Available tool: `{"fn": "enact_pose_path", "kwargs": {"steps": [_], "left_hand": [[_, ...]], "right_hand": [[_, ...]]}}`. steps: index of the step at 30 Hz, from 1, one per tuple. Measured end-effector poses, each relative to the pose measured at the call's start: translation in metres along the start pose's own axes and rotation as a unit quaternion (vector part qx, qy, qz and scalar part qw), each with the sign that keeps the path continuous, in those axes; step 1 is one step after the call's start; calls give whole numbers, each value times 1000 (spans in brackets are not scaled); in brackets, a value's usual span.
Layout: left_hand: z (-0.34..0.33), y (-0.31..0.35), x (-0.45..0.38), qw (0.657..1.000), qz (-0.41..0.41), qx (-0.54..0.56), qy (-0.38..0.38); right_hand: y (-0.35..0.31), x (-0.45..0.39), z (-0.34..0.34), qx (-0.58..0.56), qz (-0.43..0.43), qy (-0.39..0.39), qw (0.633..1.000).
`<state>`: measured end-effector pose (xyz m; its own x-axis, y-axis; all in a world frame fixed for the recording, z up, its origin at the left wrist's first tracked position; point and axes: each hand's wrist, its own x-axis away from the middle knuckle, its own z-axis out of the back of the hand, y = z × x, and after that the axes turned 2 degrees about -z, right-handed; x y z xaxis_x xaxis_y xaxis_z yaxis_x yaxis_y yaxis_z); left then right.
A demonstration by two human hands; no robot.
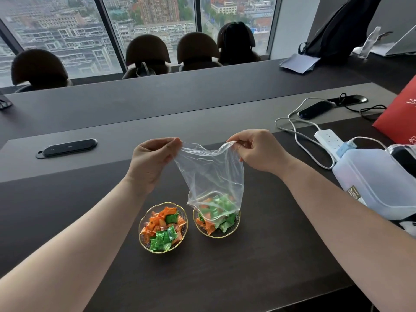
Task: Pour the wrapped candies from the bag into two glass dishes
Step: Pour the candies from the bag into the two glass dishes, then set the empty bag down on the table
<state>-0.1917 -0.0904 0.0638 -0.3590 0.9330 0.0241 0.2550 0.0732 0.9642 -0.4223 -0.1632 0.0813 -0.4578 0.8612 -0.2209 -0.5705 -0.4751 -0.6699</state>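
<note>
Overhead, left hand (153, 158) and right hand (258, 152) pinch an upturned clear bag's (211, 174) corners above the right dish (216, 234), so candies (215, 216) drop; the left dish (163, 249) sits beside it, full.

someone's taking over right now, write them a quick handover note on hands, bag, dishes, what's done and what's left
Left hand: pinching one upper corner of the clear plastic bag.
Right hand: pinching the other upper corner; the bag hangs between the hands, its lower end over the right glass dish.
Left glass dish: full of orange and green wrapped candies, standing beside the right dish on the dark table.
Right dish: also holds candies, partly veiled by the bag.
Done: both dishes filled, as far as can be seen.
Left: whether any candy remains in the bag's lower end cannot be told; check, shake it out, then set the bag aside.
</note>
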Motion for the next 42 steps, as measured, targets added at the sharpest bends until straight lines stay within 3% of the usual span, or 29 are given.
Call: {"fn": "enact_pose_path", "kwargs": {"steps": [9, 14, 21, 27, 35, 42], "left_hand": [[51, 27, 1, 998, -8, -17, 56], [116, 57, -6, 989, -35, -48, 135], [239, 74, -16, 966, -14, -159, 202], [334, 58, -34, 947, 32, -215, 237], [415, -12, -73, 921, 98, -293, 240], [415, -47, -82, 887, 109, -416, 169]], "right_hand": [[-36, -29, -38, -16, 11, -29, 999], [-79, -60, -84, -89, 3, -31, 996], [-143, -107, -187, -261, -72, -175, 946], [-164, -135, -290, -249, -143, -300, 909], [-136, -156, -404, -122, -160, -242, 949], [-96, -155, -421, -83, -195, -180, 961]]}}
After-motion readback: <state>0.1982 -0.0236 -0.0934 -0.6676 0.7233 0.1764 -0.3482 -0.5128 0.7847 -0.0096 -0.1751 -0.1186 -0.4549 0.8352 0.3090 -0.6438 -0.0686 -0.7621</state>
